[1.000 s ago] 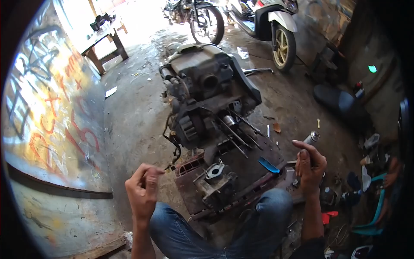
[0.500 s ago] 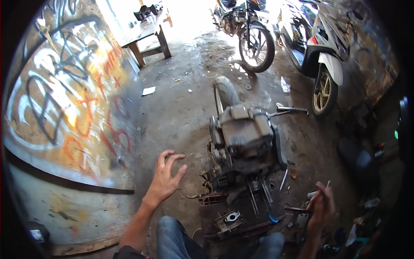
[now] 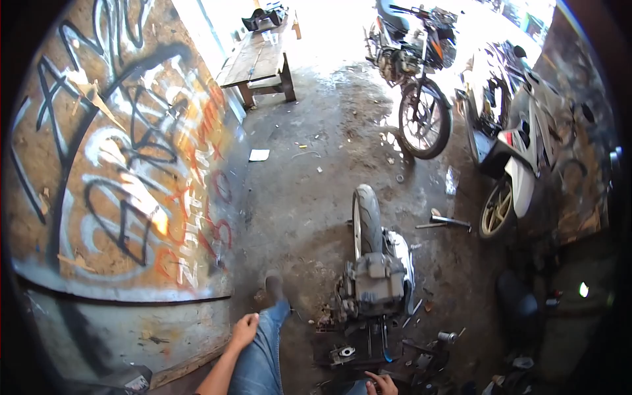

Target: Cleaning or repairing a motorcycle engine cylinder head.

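My left hand (image 3: 245, 330) rests against my left knee with its fingers curled in, and nothing shows in them. At the lower edge my right hand (image 3: 380, 384) is partly cut off. Its visible fingers stretch out to the left near my right leg, and I see nothing held. In front of me a grimy scooter engine (image 3: 380, 278) lies on the floor, joined to a rear wheel (image 3: 370, 220) that points away. Neither hand touches it. Just nearer lies a small metal part with an oval opening (image 3: 343, 355), between my legs.
A metal cylinder (image 3: 447, 336) and several loose parts lie right of the engine. Beyond them lies a hammer-like tool (image 3: 451, 222). A motorcycle (image 3: 421, 85) and a white scooter (image 3: 520, 164) stand ahead right. A wooden bench (image 3: 258, 59) stands far left, beside a graffiti-covered board (image 3: 131, 164).
My view has tilted up and my left leg is now stretched forward. My left hand has dropped to the knee and curled. My right hand has moved left and down from beside the loose parts.
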`<move>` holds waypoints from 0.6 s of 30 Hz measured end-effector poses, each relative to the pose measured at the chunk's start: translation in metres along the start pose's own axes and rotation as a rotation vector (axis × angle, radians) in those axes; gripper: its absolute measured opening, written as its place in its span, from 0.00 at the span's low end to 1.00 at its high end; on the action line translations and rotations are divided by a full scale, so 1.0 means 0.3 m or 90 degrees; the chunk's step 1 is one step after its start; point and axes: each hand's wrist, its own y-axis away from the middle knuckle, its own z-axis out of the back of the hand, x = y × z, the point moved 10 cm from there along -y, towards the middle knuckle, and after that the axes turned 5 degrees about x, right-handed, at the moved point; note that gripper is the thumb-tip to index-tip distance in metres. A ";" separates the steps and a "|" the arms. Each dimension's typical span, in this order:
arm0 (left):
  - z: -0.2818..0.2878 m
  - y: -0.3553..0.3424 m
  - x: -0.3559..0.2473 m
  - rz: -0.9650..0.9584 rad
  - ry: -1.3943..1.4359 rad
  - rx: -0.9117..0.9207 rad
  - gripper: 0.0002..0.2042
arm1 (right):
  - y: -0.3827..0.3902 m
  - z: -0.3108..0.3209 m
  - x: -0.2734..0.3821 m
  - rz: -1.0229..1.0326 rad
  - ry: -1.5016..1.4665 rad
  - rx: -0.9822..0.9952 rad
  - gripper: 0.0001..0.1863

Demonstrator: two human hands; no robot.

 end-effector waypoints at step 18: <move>1.396 -2.664 -1.917 -0.438 -0.221 -0.307 0.27 | -1.453 -0.573 0.810 -0.149 -0.283 -0.055 0.16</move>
